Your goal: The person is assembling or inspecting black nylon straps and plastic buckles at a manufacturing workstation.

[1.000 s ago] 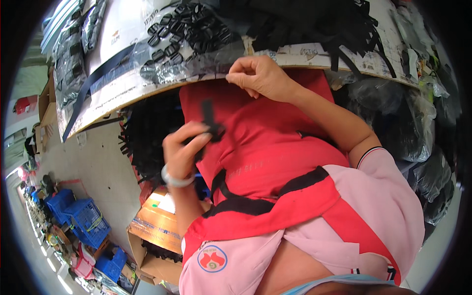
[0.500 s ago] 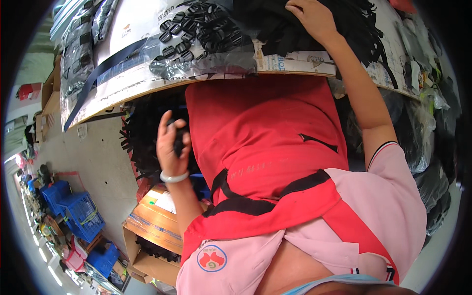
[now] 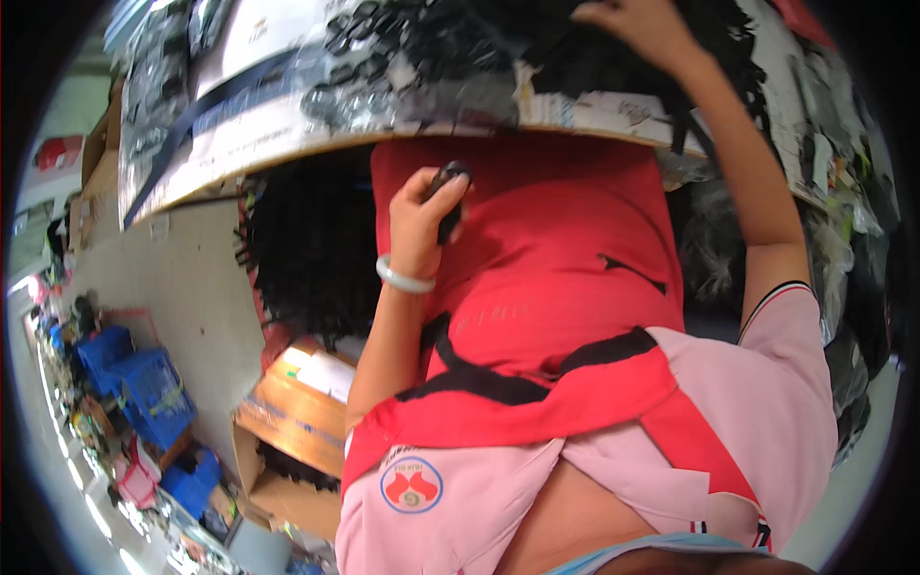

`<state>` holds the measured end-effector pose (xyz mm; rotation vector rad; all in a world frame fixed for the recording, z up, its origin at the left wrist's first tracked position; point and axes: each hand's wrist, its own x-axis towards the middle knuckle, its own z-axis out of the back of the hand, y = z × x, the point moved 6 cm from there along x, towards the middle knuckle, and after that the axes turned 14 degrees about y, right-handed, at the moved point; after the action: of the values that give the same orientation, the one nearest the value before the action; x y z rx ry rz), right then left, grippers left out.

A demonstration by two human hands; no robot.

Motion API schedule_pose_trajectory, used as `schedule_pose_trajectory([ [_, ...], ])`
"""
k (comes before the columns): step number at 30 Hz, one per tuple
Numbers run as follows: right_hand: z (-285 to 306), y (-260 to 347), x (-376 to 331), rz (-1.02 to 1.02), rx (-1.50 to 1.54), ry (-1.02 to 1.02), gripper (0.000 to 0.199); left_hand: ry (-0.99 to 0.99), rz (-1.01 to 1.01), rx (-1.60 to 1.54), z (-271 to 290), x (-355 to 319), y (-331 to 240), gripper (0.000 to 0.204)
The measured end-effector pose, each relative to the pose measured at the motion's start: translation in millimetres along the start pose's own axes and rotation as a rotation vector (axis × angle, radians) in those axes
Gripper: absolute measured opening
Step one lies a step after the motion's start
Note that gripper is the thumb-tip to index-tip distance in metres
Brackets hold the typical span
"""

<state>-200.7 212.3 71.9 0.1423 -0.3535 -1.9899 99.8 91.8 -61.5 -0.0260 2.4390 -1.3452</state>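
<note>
My left hand (image 3: 422, 216), with a pale bracelet at its wrist, is raised in front of the red apron (image 3: 546, 230). Its fingers are closed around a small black plastic piece (image 3: 448, 203), whose exact kind I cannot make out. My right hand (image 3: 647, 27) reaches over the table to a heap of black straps (image 3: 714, 57). Motion blurs it and the top edge cuts it off, so its grip does not show. Many black plastic buckles (image 3: 383, 43) lie on a clear plastic bag left of the straps.
The table (image 3: 230, 144) has a pale, worn cover and a wooden front edge. A dark strap (image 3: 196, 115) hangs over its left side. Below are a dark bundle of straps (image 3: 307, 249) and an open cardboard box (image 3: 287, 422). Blue crates (image 3: 153, 393) stand farther left on the floor.
My left hand has moved right and up, from beside the apron to in front of it, still holding the black piece. My right hand has shifted slightly right over the straps.
</note>
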Motion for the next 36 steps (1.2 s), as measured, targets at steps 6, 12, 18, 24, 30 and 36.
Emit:
schedule_pose_trajectory([
  [6,-58.3,-10.3,-13.9,0.071,-0.407,0.024,0.020,0.088,0.044,-0.183,-8.4,1.6,9.9,0.012],
  [12,-40.1,-23.9,-11.8,-0.013,-0.200,-0.009,0.015,0.103,0.059,-0.191,-4.2,0.0,18.1,0.009],
  [18,41.4,-39.6,-17.3,0.000,-0.462,-0.522,0.017,0.057,0.051,-0.188,-7.2,3.2,18.5,0.012],
  [24,121.8,93.8,-62.5,-0.167,0.253,-0.456,0.014,0.029,-0.005,-0.046,-13.8,10.7,2.9,0.013],
  [30,-58.8,125.5,-75.1,-0.146,1.199,0.434,0.013,0.072,-0.009,-0.023,-21.9,8.0,-7.7,0.015],
  [36,-115.8,112.9,-87.2,-0.303,1.401,0.432,0.021,0.220,-0.014,-0.172,-11.8,-3.6,-7.7,0.017],
])
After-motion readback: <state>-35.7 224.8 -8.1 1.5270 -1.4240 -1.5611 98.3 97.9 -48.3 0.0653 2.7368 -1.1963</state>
